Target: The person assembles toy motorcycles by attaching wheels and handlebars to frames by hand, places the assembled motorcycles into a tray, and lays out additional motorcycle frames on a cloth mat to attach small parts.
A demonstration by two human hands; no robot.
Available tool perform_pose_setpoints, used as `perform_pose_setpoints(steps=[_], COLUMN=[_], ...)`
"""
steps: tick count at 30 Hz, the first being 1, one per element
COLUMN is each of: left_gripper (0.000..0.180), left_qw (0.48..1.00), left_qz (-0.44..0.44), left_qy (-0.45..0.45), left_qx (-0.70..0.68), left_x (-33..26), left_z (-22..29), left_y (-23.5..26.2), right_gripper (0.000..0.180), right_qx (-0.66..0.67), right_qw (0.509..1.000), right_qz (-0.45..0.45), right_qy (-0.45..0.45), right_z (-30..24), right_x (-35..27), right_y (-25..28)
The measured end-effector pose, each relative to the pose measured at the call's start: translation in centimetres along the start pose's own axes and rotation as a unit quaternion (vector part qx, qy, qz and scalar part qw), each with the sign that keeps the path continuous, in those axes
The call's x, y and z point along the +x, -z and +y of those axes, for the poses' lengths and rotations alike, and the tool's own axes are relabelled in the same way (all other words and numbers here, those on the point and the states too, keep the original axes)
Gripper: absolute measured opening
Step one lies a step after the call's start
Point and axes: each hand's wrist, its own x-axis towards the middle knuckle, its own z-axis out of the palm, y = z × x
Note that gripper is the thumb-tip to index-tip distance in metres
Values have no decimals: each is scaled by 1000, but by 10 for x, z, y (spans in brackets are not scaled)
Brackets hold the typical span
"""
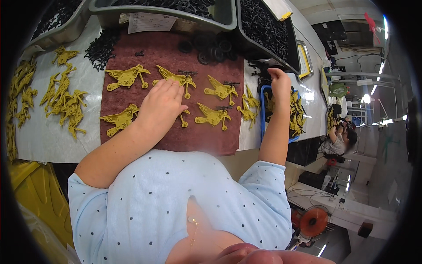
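Observation:
My left hand (pixel 163 99) lies on the brown-red cloth (pixel 171 48), its fingers stretched over the lower edge of a yellow plastic part (pixel 169 75) with a black rod-like piece (pixel 187 72) at its upper right. Partly under that hand is another yellow part (pixel 184 119). Two yellow parts (pixel 127 78) to its left show no black piece; two at the right (pixel 221 90) carry one each. Beyond the cloth, my right hand (pixel 280 83) is raised by a heap of black pieces (pixel 263 75), above a blue tray (pixel 263 112). Its fingers are curled together; what they hold is hidden.
Black wheels (pixel 211 50) lie at the cloth's far edge beside a grey bin (pixel 162 11) of wheels. Another black bin (pixel 268 33) holds small black parts. Piles of yellow parts (pixel 66 97) cover the table at left. A person (pixel 338 143) works far right.

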Motion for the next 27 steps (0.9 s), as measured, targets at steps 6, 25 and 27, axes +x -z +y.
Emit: perform_pose_setpoints(steps=[6, 25, 27], left_gripper=[42, 39, 36], left_qw=[999, 992, 992], left_qz=[22, -8, 1], left_qy=[16, -70, -80], left_qx=[-39, -109, -93], left_x=[-2, -65, -63], left_z=[3, -17, -17], left_y=[6, 33, 28], right_gripper=[19, 19, 22], right_qx=[-44, 487, 416], right_qw=[989, 815, 829], right_qz=[-25, -314, -360], right_qy=[140, 8, 103], right_z=[-14, -200, -202], right_x=[-4, -94, -93], right_y=[-22, -9, -11])
